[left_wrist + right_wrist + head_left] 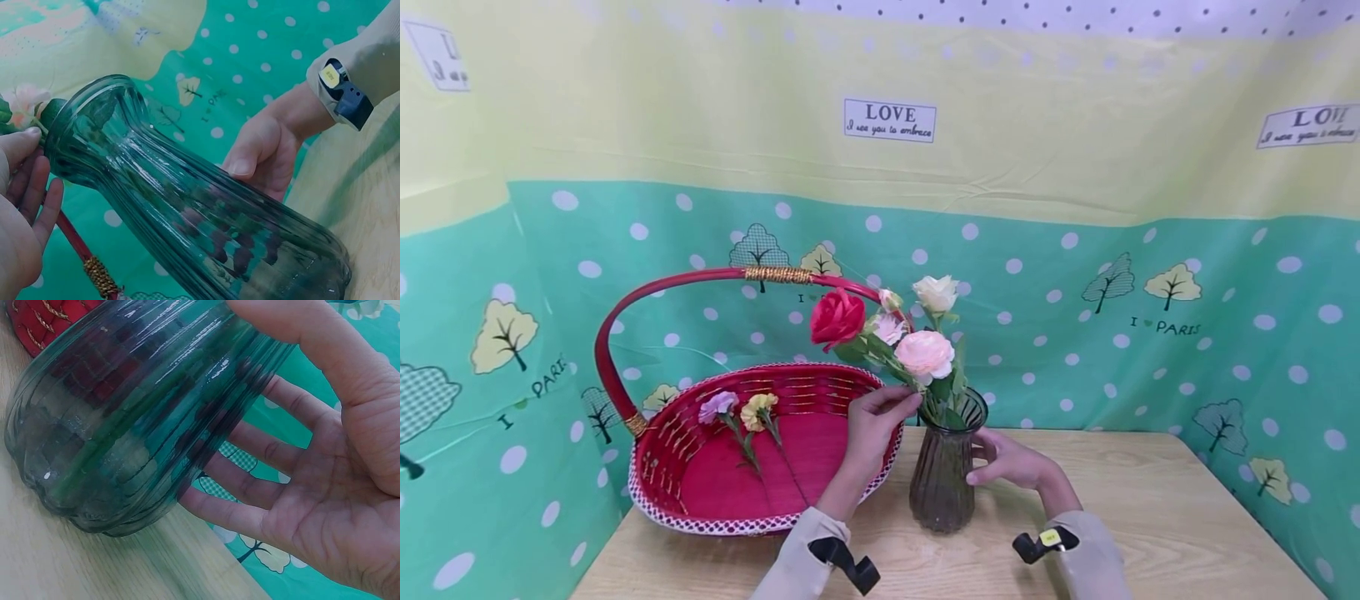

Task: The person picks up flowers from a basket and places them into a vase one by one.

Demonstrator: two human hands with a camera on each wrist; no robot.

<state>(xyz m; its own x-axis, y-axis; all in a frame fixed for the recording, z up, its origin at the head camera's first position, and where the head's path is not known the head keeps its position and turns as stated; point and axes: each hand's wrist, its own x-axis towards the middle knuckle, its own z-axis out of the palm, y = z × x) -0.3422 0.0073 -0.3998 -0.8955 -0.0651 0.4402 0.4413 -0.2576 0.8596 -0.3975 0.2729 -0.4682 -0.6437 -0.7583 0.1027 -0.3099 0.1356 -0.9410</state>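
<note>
A ribbed, dark-tinted glass vase [942, 487] stands upright on the table. My right hand [1017, 463] holds its right side, and the right wrist view shows the fingers reaching behind the glass [125, 425] with the thumb in front. At the vase mouth my left hand [872, 429] pinches a flower stem between thumb and fingers; which bloom it belongs to is hidden. Above the rim are a red rose [838, 318] leaning left, a pink rose [925, 356] and a white rose [936, 293]. A green stem [112, 434] runs down inside the glass.
Left of the vase sits a red woven basket [700, 525] with a tall arched handle [617, 333]. A purple carnation [718, 406] and a yellow carnation [757, 412] lie in it. Patterned cloth [1045, 275] hangs behind the wooden table [1180, 508].
</note>
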